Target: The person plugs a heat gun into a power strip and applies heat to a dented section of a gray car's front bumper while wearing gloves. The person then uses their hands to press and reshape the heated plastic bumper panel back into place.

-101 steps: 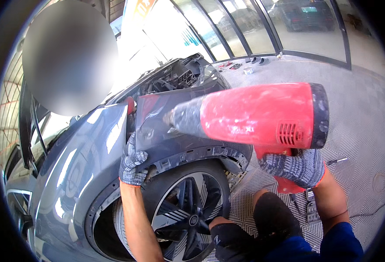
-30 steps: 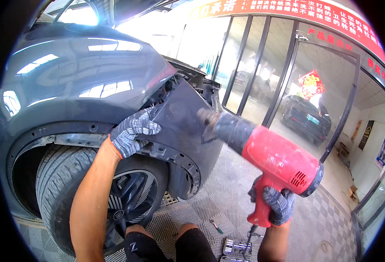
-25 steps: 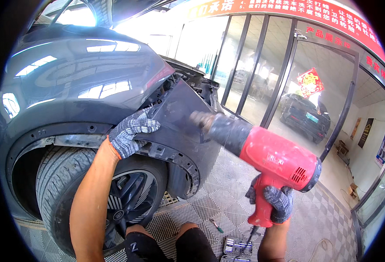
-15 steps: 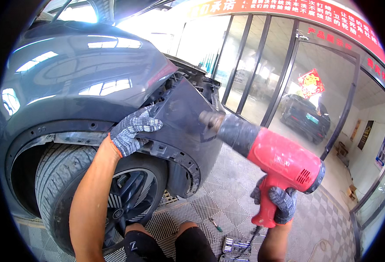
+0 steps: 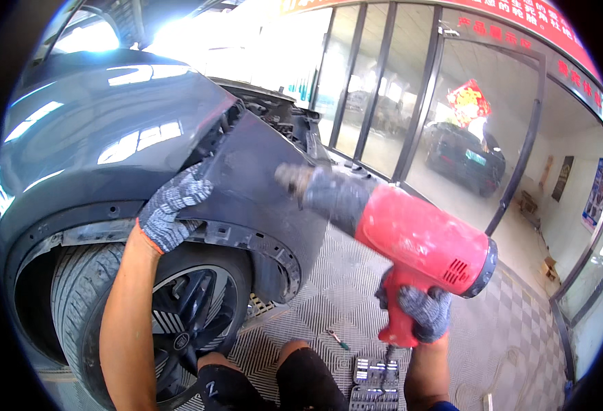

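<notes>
My right hand (image 5: 423, 312), in a grey knitted glove, is wrapped round the handle of a red heat gun (image 5: 421, 236). Its dark barrel ends in a worn metal nozzle, blurred, pointing left in front of the dark grey bumper (image 5: 267, 178). How far the nozzle is from the surface I cannot tell. My left hand (image 5: 175, 209), gloved alike, grips the bumper's edge beside the fender (image 5: 110, 130), thumb on the outer face. The other fingers are partly hidden below the edge. A gap with exposed dark parts separates bumper and fender above that hand.
Under the bare wheel arch stands the wheel (image 5: 185, 335). An open socket set (image 5: 375, 383) and a small green-handled tool (image 5: 339, 340) lie on the patterned floor (image 5: 329, 281) by my knees. Glass doors (image 5: 483, 130) line the right side, another car beyond them.
The view has shifted, so car and doors sit further left. The heat gun's nozzle has moved left and slightly up. My left hand keeps its hold on the bumper edge.
</notes>
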`<state>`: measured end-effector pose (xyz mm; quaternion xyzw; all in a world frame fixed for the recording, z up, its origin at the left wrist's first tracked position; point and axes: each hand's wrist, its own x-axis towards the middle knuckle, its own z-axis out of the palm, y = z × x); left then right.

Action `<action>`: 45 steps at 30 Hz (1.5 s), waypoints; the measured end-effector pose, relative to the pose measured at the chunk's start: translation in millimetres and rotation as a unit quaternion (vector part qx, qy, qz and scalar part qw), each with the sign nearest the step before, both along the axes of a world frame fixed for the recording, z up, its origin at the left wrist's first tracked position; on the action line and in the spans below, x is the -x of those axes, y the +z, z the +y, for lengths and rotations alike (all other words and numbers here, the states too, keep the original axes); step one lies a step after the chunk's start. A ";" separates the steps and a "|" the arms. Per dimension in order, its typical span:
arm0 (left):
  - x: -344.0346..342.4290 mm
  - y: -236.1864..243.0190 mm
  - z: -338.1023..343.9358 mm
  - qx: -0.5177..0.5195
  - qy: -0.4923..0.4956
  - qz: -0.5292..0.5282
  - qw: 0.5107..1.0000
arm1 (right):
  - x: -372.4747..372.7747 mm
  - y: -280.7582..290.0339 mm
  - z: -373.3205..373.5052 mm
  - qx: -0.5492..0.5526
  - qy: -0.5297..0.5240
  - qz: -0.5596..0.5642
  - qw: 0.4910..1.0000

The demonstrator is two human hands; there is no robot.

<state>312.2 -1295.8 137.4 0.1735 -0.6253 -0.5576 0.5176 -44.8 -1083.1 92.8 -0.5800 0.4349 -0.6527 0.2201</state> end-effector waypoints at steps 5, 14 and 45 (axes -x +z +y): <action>21.3 -7.3 -5.4 -0.075 -0.072 0.064 0.993 | -11.8 7.6 -0.1 -0.010 -0.018 -0.106 0.994; 8.3 -13.4 -14.9 -0.019 -0.004 0.028 0.999 | -6.4 7.3 3.6 0.004 0.010 -0.048 0.999; -14.4 -28.7 -52.7 0.001 -0.028 -0.013 1.000 | -4.5 9.5 14.3 0.169 -0.139 0.226 0.949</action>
